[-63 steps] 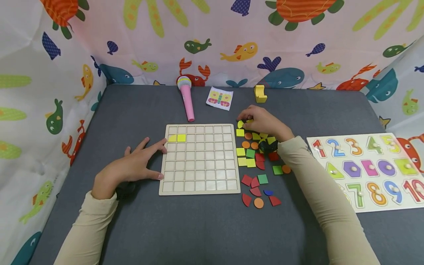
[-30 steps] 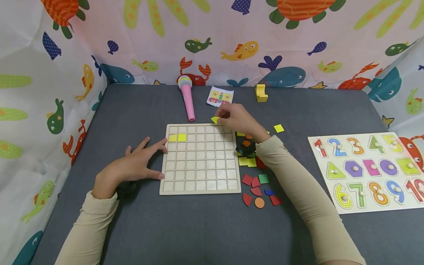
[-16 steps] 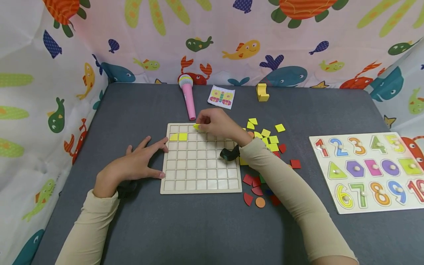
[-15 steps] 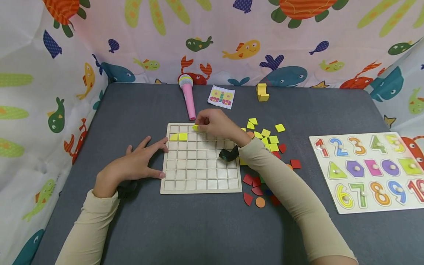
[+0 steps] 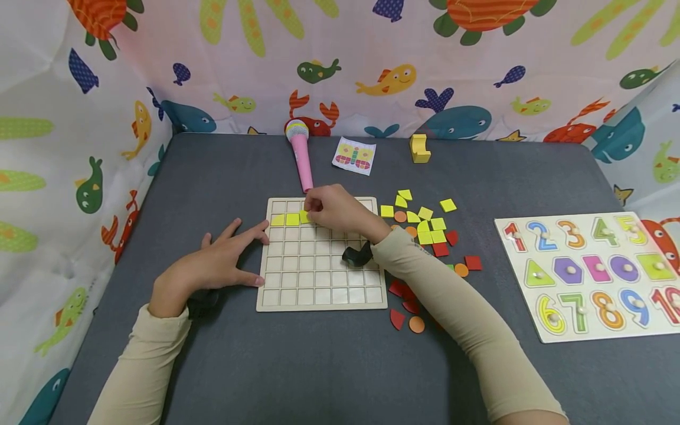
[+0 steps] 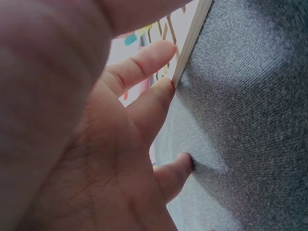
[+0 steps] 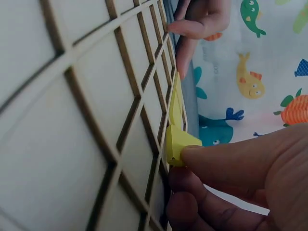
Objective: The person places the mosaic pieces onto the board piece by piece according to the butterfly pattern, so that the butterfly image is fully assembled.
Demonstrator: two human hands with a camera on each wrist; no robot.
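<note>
A wooden grid board (image 5: 319, 280) lies flat at the middle of the table. Two yellow squares (image 5: 285, 220) sit in cells of its second row at the left. Between thumb and fingers my right hand (image 5: 340, 209) pinches a yellow tile (image 7: 179, 144), beside those squares; in the right wrist view it stands tilted at a cell. One end of this tile is covered by the thumb. My left hand (image 5: 215, 262) rests at the board's left edge with fingers spread, fingertips (image 6: 166, 86) right at the edge in the left wrist view.
Loose yellow, red and orange tiles (image 5: 425, 230) lie right of the board, partly under the right sleeve. Behind are a pink toy microphone (image 5: 300, 156), a butterfly pattern card (image 5: 354, 156) and a yellow block (image 5: 419, 149). A number puzzle board (image 5: 589, 277) lies at the right.
My right hand has picked up a yellow tile from the loose pieces, carried it left over the board and lowered it beside the two yellow squares. My left hand has stayed in place.
</note>
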